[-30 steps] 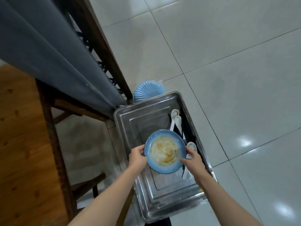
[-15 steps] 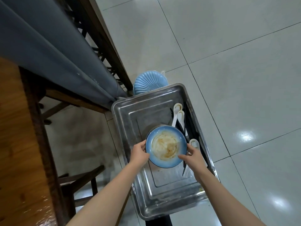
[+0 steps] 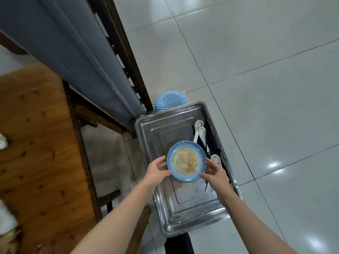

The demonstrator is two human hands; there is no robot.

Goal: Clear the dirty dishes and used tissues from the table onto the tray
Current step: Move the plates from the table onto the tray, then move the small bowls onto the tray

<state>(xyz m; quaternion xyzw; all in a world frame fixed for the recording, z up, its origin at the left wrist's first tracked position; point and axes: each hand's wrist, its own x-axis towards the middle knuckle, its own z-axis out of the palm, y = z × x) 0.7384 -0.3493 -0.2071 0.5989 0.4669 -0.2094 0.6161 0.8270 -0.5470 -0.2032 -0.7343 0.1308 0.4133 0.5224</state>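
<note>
While both hands, left hand (image 3: 157, 171) and right hand (image 3: 215, 173), loosely cup the dirty plate (image 3: 186, 160), it sits over the tray (image 3: 165, 222). Fingers half-open at its rim; next, I judge, let go and fetch more.

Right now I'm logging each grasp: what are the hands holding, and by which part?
The dirty blue plate, by its rim: left hand on the left edge, right hand at the right edge, over the metal tray.

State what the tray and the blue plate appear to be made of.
Tray: likely stainless steel, bare and scuffed, with dull grey reflections and pressed ridges. Blue plate: probably glazed ceramic, with a glossy rim highlight, though melamine can't be excluded.
</note>
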